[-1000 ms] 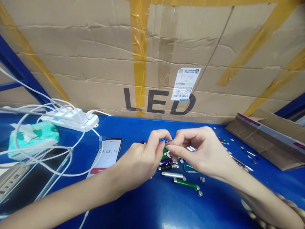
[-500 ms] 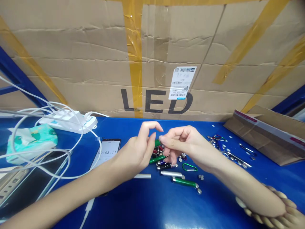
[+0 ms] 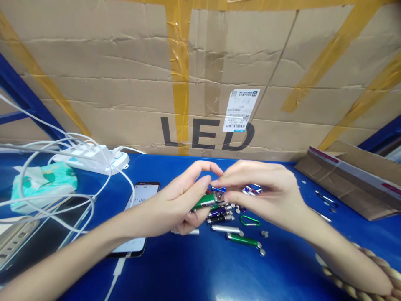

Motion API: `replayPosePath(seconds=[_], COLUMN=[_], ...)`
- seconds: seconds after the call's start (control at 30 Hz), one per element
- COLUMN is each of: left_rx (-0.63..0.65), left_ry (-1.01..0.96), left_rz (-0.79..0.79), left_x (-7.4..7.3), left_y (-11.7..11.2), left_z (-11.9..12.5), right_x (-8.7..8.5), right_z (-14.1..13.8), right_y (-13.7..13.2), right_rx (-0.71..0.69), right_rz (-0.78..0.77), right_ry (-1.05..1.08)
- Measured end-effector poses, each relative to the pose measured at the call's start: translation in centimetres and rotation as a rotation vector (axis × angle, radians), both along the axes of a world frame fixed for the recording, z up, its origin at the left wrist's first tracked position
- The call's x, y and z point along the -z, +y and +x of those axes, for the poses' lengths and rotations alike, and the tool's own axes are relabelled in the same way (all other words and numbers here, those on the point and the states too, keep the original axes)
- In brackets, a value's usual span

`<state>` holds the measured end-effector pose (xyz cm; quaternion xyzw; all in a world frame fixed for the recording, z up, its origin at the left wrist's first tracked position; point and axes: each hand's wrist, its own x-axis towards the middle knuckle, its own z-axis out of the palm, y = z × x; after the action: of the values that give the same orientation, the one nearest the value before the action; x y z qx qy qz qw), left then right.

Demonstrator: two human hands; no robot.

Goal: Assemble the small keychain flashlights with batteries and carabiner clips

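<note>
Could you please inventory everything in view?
Large box: one, brown, across back
Label: one, white, on box
Open carton: one, brown, right
Power strip: one, white, left
Cables: several, white, left
Tissue pack: one, turquoise, left
Phone: one, black, centre left
Slab: one, black, far left
Beige object: one, beige, far left
Table: one, blue, below
Bars: several, blue, both sides
Loose tubes: several, mixed, centre
Carabiner: one, green, by tubes
Metal pieces: several, silver, by carton
Discs: several, silver, near tubes
Held tube: one, green, centre
Bracelet: one, tan, right wrist
Left grip: one, bare, around held tube
Right grip: one, bare, by tube's end
</note>
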<state>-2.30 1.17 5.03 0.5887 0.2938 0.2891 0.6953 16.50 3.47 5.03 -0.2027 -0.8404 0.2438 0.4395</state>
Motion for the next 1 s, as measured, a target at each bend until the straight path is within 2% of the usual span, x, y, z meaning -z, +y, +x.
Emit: replayPosePath(seconds=[0.07,0.33,0.6,0.73,0.83,1.0], left_rx=[0.013,0.074,-0.007,-0.078,-0.123,-0.165], left_ry=[-0.009,0.026,0.208,0.317,0.299,0.044], left_rz=[-0.043,-0.14,-0.003,0.174,0.278,0.163], left_x=[-0.3,-0.8,-0.6,-0.1,0.5,1.5], left_y=[-0.2,-0.2,-0.7,-0.6,-0.5,0.2], left_z=[-0.1,-0.3,0.0,0.2,0.3,0.6], right_x=[0.0,0.0,-0.2,-0.1,-0.1,-0.9], right_z=[0.0,-0.3,0.0,-0.2,-0.5,0.1], right_y=[-0.1,-0.4,-1.6,-1.6,-1.1,0.0], right_rx=[-0.024,-0.048,0.031,0.055,0.076,0.09], right_rz=[0.075,0.169,0.304,0.192,0.088,-0.135], right_ry=[-0.011,0.03,-0.239,-0.248,-0.236,-0.259])
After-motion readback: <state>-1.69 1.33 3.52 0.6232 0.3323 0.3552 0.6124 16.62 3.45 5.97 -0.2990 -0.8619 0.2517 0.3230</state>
